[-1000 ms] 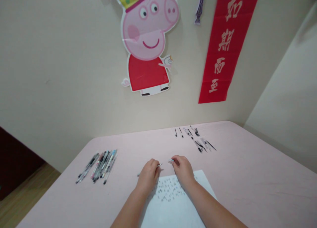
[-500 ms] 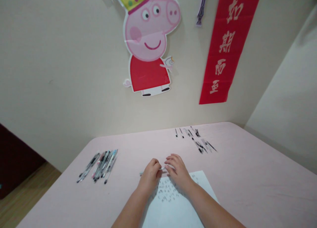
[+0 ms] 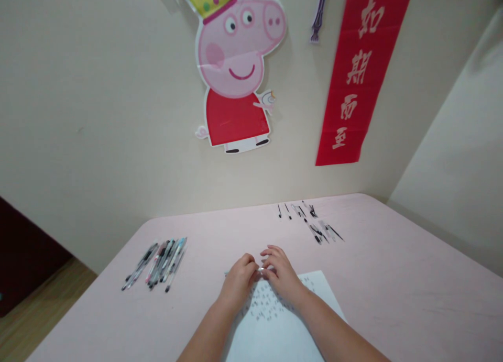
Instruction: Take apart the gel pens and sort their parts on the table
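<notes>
My left hand point(image 3: 237, 282) is closed around a slim pen point(image 3: 260, 269), held about level over the upper edge of a white sheet of paper point(image 3: 275, 341). One end of the pen pokes out a little on the left of that hand. At its other end, the thumb and a finger of my right hand point(image 3: 283, 276) pinch the tip, with the other fingers raised and curved. My left fingers hide most of the barrel. Rows of small dark handwritten marks cover the upper part of the paper, partly beneath my hands.
On the left of the pink-covered table point(image 3: 212, 320) lies a bunch of pens point(image 3: 167, 260). Loose black pen parts point(image 3: 314, 231) are spread out at the back right. Behind the table, the wall carries a pig cutout point(image 3: 238, 116) and a red banner point(image 3: 353, 84).
My left hand has shifted slightly right, toward my right hand. Less of the pen shows between them, and its left end sticks out less.
</notes>
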`<state>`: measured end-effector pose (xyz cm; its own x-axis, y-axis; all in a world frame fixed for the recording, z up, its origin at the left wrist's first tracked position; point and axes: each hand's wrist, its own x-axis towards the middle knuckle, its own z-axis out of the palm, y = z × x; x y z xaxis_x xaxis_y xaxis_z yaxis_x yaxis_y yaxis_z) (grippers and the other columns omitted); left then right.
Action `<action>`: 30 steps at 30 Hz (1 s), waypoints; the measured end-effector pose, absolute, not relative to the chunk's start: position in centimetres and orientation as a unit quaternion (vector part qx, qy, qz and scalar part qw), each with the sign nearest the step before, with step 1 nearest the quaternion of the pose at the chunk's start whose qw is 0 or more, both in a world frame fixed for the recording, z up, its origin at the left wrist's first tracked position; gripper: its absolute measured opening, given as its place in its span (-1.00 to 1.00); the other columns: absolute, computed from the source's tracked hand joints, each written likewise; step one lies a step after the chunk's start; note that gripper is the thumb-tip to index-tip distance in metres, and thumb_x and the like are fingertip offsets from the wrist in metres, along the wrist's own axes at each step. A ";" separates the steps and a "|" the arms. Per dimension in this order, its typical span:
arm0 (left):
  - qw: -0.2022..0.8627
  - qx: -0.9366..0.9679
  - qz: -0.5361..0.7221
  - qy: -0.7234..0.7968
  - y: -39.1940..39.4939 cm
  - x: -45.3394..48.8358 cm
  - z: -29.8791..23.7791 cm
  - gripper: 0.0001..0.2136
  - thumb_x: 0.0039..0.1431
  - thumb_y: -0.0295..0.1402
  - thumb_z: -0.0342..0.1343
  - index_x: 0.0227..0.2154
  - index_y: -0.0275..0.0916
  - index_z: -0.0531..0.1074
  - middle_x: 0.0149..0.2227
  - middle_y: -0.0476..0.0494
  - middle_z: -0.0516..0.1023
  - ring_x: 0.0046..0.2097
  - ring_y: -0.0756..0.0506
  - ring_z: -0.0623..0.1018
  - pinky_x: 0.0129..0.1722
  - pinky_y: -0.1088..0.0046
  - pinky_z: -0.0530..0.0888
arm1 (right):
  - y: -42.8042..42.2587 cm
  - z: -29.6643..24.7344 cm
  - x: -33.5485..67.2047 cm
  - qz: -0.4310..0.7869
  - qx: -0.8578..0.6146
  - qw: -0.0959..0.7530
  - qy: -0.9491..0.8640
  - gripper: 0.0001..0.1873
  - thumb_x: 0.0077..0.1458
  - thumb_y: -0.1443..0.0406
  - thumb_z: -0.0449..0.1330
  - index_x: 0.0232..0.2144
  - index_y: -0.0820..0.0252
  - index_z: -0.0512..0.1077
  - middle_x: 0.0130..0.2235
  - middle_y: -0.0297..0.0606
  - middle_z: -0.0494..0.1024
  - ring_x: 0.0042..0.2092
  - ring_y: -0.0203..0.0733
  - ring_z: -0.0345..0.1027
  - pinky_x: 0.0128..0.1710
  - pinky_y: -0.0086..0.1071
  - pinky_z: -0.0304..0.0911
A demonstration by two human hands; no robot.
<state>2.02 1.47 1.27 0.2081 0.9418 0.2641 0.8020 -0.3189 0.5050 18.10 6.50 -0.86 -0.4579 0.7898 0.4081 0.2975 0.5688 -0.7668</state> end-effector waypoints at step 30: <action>0.128 0.763 0.278 0.569 1.4 2.1 1.6 -0.79 0.22 -0.41 -0.07 -0.38 -0.23 0.48 -0.29 -0.14 0.40 -0.28 -0.03 0.43 -0.28 0.49 0.36 | 6.6 -1.1 18.2 0.299 -0.362 0.375 -0.799 -0.83 0.03 0.44 0.12 -0.49 0.14 0.47 -0.04 -0.16 0.46 0.18 -0.06 0.06 0.16 -0.05 0.03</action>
<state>2.11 1.39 1.63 0.1985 0.9395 0.2792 0.7971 -0.3205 0.5118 18.20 6.61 -1.08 -0.4573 0.8028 0.3826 0.3542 0.5590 -0.7497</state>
